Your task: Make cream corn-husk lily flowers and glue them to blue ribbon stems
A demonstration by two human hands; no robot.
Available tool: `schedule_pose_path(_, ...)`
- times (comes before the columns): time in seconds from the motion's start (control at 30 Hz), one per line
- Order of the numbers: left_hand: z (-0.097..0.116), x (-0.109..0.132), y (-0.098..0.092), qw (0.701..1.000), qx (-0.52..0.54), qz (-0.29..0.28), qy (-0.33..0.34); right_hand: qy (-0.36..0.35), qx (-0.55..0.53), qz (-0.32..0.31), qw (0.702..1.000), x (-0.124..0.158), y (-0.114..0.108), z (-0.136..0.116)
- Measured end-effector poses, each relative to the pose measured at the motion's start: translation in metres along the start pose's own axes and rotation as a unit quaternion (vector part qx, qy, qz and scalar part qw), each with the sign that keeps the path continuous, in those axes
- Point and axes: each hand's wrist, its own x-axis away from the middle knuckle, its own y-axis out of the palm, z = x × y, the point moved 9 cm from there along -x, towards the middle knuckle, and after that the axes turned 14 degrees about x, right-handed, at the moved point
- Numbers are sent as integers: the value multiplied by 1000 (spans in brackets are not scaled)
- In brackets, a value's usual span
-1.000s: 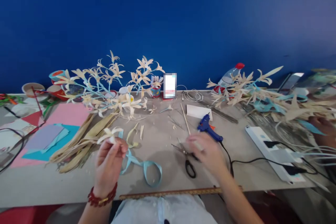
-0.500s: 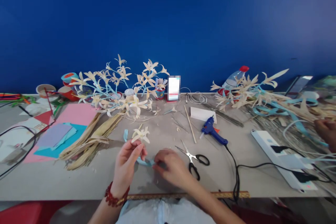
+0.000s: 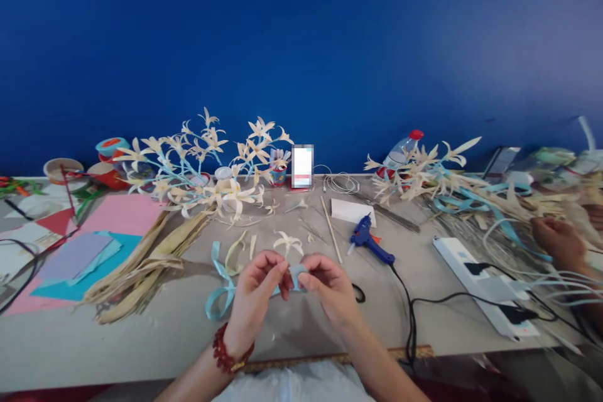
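My left hand [image 3: 257, 292] pinches the base of a small cream leaf flower [image 3: 288, 242] above the table's near middle. My right hand [image 3: 330, 289] meets it from the right, its fingers closed on the end of a light blue ribbon [image 3: 219, 289] that loops away to the left on the table. Both hands touch at the flower's stem. Black-handled scissors [image 3: 358, 293] lie just behind my right hand, mostly hidden by it. A blue glue gun [image 3: 368, 240] lies a little further back on the right.
Dried leaf strips [image 3: 141, 264] and coloured paper sheets [image 3: 94, 245] lie left. Flower branches [image 3: 198, 163] stand at the back, more flower stems [image 3: 438, 176] right. A white power strip [image 3: 475, 270] with black cables, a wooden stick [image 3: 331, 237], and another person's hand [image 3: 558, 242] at far right.
My right hand left the scissors, took up the blue ribbon and joined my left hand. The left hand carried the flower rightward to the middle.
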Motion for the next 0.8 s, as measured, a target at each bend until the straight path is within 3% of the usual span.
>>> schedule_pose_path(0.13, -5, 0, 5, 1000, 9, -3, -16, -66, 27, 66, 995, -2, -2, -9)
schedule_pose_path(0.23, -5, 0, 5, 1000, 11, -1, -13, -62, 21, 101, 993, -2, -5, -7)
schedule_pose_path(0.57, -7, 1, 8, 1000, 15, -5, -3, -45, -79, 108, 990, -8, 4, -6)
schedule_pose_path(0.8, -5, 1, 10, 1000, 3, -1, -3, -31, -32, 140, 989, -9, 0, -2)
